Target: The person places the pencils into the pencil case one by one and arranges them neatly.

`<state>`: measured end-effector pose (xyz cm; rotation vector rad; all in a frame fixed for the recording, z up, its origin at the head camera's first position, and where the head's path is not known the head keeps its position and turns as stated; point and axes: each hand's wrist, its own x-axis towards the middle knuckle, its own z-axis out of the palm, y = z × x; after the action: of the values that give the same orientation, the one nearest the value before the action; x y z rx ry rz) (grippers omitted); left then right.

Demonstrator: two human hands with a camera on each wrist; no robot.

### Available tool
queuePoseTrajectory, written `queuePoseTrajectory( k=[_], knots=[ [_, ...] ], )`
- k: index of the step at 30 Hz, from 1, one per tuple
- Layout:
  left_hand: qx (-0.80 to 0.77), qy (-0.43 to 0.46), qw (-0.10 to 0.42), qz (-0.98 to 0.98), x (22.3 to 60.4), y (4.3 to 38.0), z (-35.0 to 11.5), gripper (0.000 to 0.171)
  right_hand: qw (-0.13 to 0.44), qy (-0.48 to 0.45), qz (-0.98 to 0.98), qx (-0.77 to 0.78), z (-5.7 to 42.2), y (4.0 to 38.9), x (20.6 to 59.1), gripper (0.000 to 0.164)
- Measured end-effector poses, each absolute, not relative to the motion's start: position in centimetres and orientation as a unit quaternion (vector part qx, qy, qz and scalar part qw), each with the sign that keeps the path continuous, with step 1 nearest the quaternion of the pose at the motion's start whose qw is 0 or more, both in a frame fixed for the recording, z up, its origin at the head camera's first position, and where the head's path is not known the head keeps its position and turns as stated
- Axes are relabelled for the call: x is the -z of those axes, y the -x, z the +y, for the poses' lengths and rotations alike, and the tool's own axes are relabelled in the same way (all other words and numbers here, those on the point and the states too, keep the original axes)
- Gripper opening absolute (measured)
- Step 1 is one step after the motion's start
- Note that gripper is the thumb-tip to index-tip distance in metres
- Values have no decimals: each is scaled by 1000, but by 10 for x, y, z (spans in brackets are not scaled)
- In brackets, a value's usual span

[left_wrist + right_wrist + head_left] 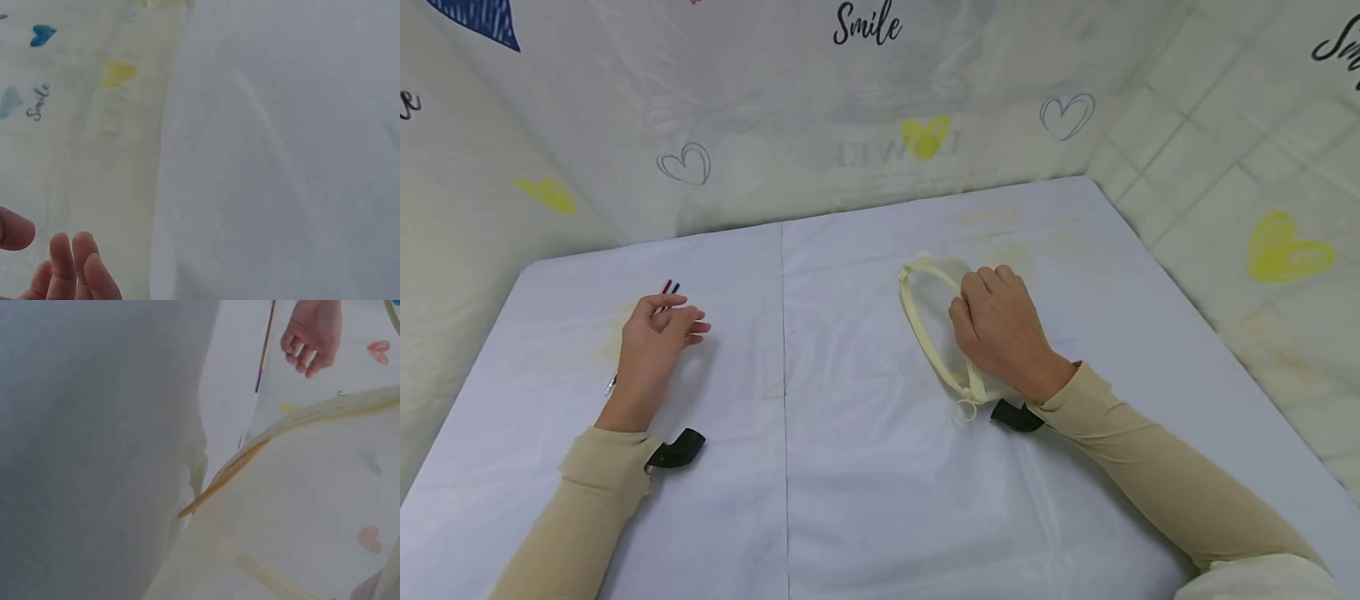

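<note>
The head view is bright and evenly lit, fairly sharp, with diffuse light seemingly from above. Soft grey shadows lie beside the bare left hand and under the long beige right sleeve; a faint sheen streaks the smooth white table covering. Both wrist views are dimmer, greyer and softer. In the right one, deep shade fills the left side, and the translucent, cream-edged pouch looks hazy.

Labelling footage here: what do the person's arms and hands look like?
The left hand and right hand are ungloved. The left sleeve and right sleeve are plain beige, reaching the wrists. A black attachment juts out at the left wrist, a black piece at the right. Whitish fabric shows by the right elbow.
</note>
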<state>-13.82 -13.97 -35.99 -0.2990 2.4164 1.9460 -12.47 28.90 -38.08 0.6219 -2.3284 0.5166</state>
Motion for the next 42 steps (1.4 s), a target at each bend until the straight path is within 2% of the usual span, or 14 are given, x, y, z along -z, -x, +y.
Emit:
queuePoseTrajectory(
  k=[7,16,23,29,36,42],
  knots=[
    [-657,101,17,747,354,138,-164,23,336,-243,-887,-203,286,127,380,34],
    [-662,131,67,735,352,146,-200,43,330,-231,-893,-202,289,123,377,33],
    [-672,131,48,727,356,147,-228,41,308,-219,-903,-203,292,118,379,33],
    [-690,153,54,705,356,145,-244,43,323,-233,-894,-205,287,122,378,34],
    [-618,185,81,760,363,147,-250,49,321,-233,-895,-203,287,124,378,33],
    [-504,173,103,840,367,149,-249,54,316,-230,-897,-205,287,124,379,33]
  ],
)
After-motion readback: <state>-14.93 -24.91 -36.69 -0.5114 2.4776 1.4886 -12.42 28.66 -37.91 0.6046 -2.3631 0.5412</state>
